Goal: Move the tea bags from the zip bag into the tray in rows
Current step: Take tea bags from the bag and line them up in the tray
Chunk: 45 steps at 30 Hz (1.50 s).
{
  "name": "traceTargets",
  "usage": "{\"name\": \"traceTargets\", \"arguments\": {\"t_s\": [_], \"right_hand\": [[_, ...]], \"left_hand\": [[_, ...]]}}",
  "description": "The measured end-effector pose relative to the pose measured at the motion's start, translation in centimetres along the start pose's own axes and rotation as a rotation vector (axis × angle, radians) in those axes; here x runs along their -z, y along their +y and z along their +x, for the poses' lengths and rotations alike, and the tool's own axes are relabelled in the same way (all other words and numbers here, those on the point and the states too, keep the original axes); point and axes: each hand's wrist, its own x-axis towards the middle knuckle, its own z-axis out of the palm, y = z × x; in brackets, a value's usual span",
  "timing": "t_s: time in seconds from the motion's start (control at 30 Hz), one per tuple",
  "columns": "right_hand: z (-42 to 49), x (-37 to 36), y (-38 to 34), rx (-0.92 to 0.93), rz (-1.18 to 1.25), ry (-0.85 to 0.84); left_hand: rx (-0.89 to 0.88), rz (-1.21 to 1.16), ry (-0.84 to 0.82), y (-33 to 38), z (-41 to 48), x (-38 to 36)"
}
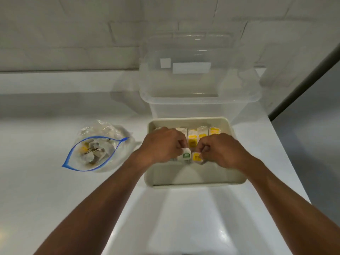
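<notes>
Over the middle of the shallow beige plastic tray, both hands work close together. The left hand pinches a small white tea bag with a green label. The right hand pinches a yellow-labelled one just beside it. A row of yellow-labelled tea bags lines the far wall, so a second row seems to be starting; next, each bag needs setting down square to its neighbour. More bags lie in the open clear zip bag with a blue seal, left on the white counter. The hands hide their fingertips and the bags beneath them, and blur softens the labels.
</notes>
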Motion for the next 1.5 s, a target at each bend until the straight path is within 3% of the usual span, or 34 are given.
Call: {"name": "traceTargets", "arguments": {"t_s": [0.13, 0.3, 0.87, 1.03, 1.23, 1.5], "right_hand": [[0.5, -0.7, 0.4, 0.011, -0.123, -0.082], [2.5, -0.8, 0.1, 0.021, -0.191, 0.015], [4.3, -1.8, 0.4, -0.021, -0.099, 0.151], [3.0, -1.7, 0.1, -0.027, -0.154, 0.249], [0.8, -2.8, -1.0, -0.06, -0.314, 0.108], [0.9, -2.3, -1.4, -0.089, -0.271, 0.108]], "left_hand": [[0.017, 0.042, -0.143, -0.1, 1.1, -1.6], [0.062, 0.227, -0.044, -0.8, 3.9, -2.7], [0.063, 0.216, 0.027, -2.0, 5.8, -2.7], [0.037, 0.261, 0.152, -2.0, 4.6, -1.9], [0.057, 0.573, 0.032, -0.8, 2.6, -3.6], [0.085, 0.602, 0.02, -0.3, 2.9, -4.0]]}}
